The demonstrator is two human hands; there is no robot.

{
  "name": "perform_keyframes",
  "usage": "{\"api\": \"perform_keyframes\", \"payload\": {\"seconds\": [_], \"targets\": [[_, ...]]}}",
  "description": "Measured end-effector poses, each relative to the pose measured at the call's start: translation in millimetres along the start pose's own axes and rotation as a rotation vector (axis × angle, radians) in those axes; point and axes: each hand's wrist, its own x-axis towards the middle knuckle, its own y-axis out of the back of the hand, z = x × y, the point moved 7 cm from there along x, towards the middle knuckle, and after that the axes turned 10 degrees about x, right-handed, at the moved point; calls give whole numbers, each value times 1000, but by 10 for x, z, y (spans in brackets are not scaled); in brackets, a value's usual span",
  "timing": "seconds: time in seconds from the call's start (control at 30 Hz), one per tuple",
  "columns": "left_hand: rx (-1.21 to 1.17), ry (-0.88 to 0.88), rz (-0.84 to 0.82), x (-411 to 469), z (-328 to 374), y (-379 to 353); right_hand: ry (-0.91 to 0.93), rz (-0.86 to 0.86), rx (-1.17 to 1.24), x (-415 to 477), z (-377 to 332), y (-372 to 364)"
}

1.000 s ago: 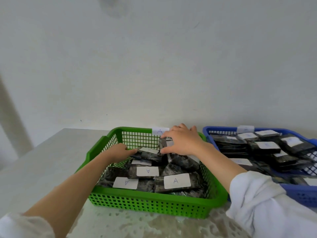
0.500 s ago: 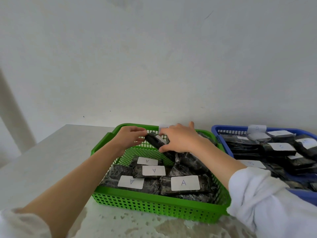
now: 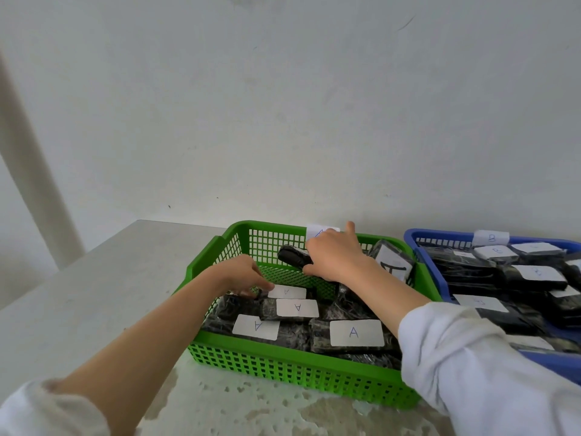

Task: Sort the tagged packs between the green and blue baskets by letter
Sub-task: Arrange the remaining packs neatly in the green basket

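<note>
Dark pack (image 3: 290, 256) lifted over far end of green basket (image 3: 283, 363), clamped in right hand (image 3: 333, 258), tag hidden; best turned tag-up to read letter before placing; left hand (image 3: 242, 276) fingers down on A-tagged packs (image 3: 295, 306), grip unclear; blue basket (image 3: 412, 236) just right.

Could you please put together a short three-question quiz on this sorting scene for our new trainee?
1. True or false: the right hand grips a dark pack above the green basket.
2. Which letter shows on the tags in the green basket?
A) A  B) C  C) D
3. Fill in: the left hand rests by the pack tag inside the ____ basket.

Key: 1 true; 2 A; 3 green.
</note>
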Motion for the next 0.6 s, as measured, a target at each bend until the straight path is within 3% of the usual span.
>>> {"api": "perform_keyframes", "payload": {"seconds": [0.17,0.23,0.33,0.47,0.53,0.6], "targets": [[-437,-35,20,-8,135,8,71,57,1,-10,-73,-3],[-451,-49,49,-27,161,48,82,77,0,-28,-118,1],[-30,-106,86,-124,162,147,94,39,-10,-41,-142,-97],[492,-186,-228,-358,94,49,107,-3,-45,-56,-167,-167],[614,-158,-320,-416,19,13,105,-18,80,-83,-182,-106],[672,-137,-314,-408,-19,4,144,-102,377,-119,-219,-73]]}}
